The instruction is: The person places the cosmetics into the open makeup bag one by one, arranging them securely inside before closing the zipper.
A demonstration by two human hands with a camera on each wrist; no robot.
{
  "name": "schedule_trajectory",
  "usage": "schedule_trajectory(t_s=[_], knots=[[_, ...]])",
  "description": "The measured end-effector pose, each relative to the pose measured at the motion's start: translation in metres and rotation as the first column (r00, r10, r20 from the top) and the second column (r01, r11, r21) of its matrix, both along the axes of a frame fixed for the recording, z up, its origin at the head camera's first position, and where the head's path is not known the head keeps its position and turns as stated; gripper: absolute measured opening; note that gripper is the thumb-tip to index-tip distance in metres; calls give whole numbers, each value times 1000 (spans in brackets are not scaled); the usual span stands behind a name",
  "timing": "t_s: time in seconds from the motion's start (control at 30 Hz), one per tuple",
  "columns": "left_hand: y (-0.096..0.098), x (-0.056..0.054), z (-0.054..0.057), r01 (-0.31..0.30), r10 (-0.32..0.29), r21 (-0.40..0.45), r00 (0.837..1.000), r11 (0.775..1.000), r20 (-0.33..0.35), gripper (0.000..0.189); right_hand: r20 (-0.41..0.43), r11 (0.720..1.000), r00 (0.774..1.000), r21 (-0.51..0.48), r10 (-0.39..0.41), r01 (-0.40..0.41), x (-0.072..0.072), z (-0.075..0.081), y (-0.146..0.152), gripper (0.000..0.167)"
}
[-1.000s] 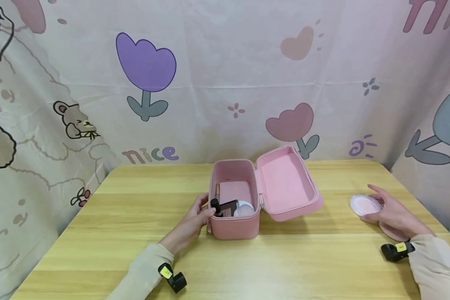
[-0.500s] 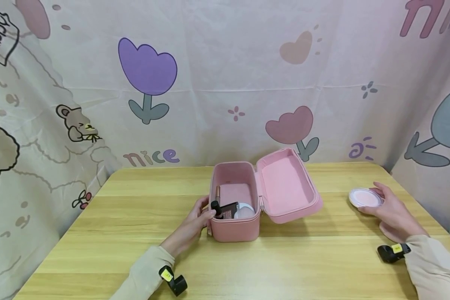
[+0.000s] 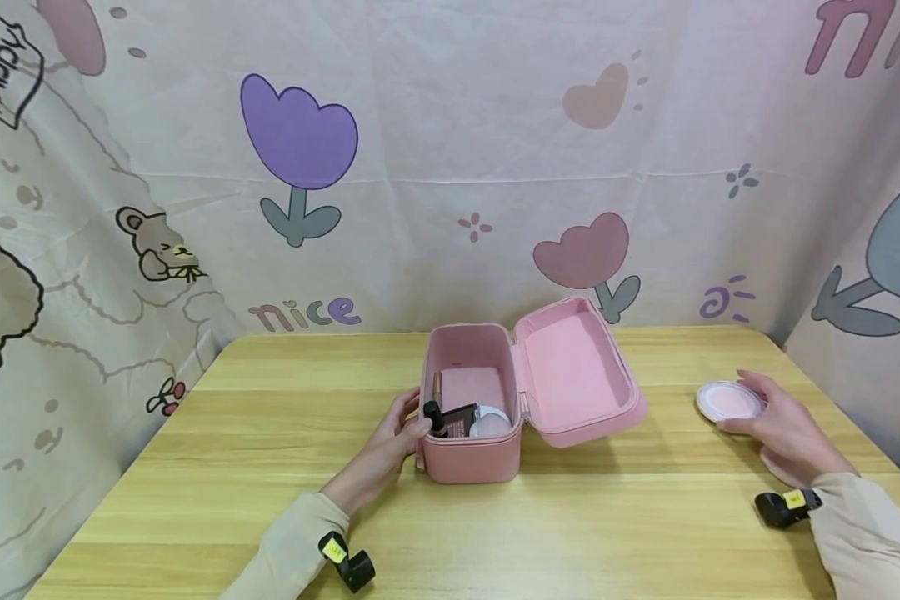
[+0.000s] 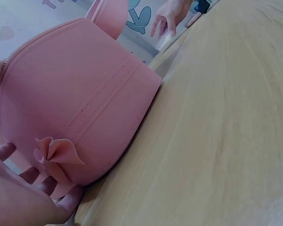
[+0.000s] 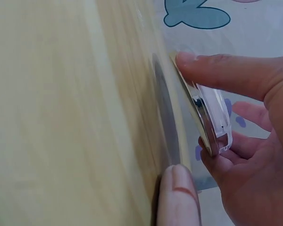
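Note:
A pink makeup case (image 3: 471,461) stands on the table with its lid (image 3: 579,367) folded out to the right. My left hand (image 3: 381,450) holds its left side, thumb at the rim; in the left wrist view, the fingers (image 4: 30,175) touch the wall beside a pink bow (image 4: 61,153). Inside lie a black-capped bottle (image 3: 434,418), a dark flat compact (image 3: 461,420), a white round item (image 3: 491,422) and a slim brown tube (image 3: 437,387). My right hand (image 3: 791,429) pinches a round, clear-lidded powder compact (image 3: 729,402), tilted and raised off the table in the right wrist view (image 5: 212,117).
A pink rounded item (image 3: 783,467) lies on the wooden table (image 3: 285,433) under my right hand, its kind unclear. A printed cloth (image 3: 435,125) hangs behind the table and down both sides.
My right hand and the powder compact have shifted slightly left and away from me, mostly in the first half second. My left hand and the makeup case stay in place.

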State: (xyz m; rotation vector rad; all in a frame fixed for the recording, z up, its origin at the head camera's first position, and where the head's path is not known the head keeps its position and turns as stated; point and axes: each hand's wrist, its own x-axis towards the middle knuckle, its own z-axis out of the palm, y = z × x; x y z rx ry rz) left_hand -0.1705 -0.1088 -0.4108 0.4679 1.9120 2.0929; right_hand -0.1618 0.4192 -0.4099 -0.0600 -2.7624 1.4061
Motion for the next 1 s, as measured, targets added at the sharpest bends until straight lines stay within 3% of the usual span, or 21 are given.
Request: schedule_trajectory(t_s=[0.27, 0.53, 0.73, 0.9, 1.0], knots=[[2, -1, 2, 20, -21, 25, 1000, 999, 18, 74, 11, 996, 1000, -90, 1, 0, 0, -3, 0, 98], [-2, -1, 6, 75, -76, 28, 996, 997, 35, 76, -23, 996, 1000, -92, 9, -11, 0, -8, -3, 95], [-6, -1, 8, 133, -135, 66, 990, 989, 37, 76, -24, 998, 1000, -62, 10, -12, -2, -4, -9, 89], [-6, 0, 8, 124, -127, 68, 991, 990, 41, 71, -2, 999, 1000, -36, 5, -5, -3, 5, -15, 89], [-5, 1, 8, 107, -110, 66, 993, 992, 40, 70, -24, 997, 1000, 81, 7, -5, -4, 13, -19, 86]])
